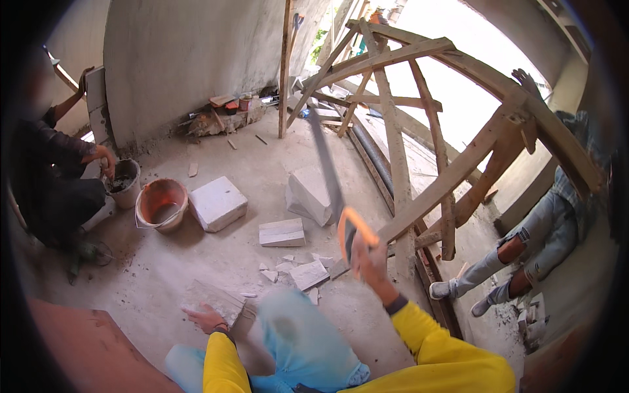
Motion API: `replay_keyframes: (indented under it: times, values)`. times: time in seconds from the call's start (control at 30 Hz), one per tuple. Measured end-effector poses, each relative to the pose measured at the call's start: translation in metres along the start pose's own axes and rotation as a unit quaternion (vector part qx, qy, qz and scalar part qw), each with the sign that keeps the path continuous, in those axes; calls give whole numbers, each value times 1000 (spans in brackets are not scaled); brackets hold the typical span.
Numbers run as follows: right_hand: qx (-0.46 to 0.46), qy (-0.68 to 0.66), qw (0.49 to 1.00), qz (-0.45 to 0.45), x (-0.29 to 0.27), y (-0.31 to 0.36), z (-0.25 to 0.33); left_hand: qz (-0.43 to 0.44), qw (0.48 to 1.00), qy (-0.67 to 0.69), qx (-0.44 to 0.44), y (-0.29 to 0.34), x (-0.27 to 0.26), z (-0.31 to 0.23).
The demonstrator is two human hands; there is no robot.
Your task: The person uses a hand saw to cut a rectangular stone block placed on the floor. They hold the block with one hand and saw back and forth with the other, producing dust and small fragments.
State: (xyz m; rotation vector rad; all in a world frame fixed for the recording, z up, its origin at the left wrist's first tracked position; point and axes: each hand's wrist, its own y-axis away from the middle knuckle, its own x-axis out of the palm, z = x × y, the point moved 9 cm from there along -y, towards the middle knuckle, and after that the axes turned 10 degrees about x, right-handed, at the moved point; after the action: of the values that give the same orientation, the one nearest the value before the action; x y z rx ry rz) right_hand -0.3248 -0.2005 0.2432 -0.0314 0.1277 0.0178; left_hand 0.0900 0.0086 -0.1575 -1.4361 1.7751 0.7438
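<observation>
Fingers of the right hand (371,257) are wrapped tight around the orange handle of a long grey-bladed hand saw (331,175), its blade raised and slanting up and away over the concrete floor (249,157). The left hand (207,319) lies with fingers spread flat, pressing on a pale grey flat stone slab (215,299) resting on the floor just in front of the person's light-blue trouser knee. Just right of that slab lie small white broken block pieces (303,272); beyond them sit a flat white block (282,232), a large white cube-shaped block (218,203) and a tilted white block (310,194). Left of the cube block stands an orange plastic bucket (161,204), with a grey bucket (124,183) beside it, where a crouching person in dark clothes (49,177) reaches in. Right of the saw rises a rough wooden trestle frame (419,131), with another person in torn jeans (531,242) beside it.
</observation>
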Motion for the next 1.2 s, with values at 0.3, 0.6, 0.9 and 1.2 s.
replay_keyframes:
  times: [0.3,0.6,0.9,1.2]
  values:
    - [-22,-26,999,-24,-12,-195,175,114,991,-31,-61,9,30,-10]
    - [-193,179,961,-88,7,59,51,150,984,-10,-101,0,48,6]
    - [-103,131,986,16,42,153,-74,121,987,22,-105,-20,60,28]
    - [-82,104,990,40,42,151,-81,101,990,13,-99,-25,53,21]
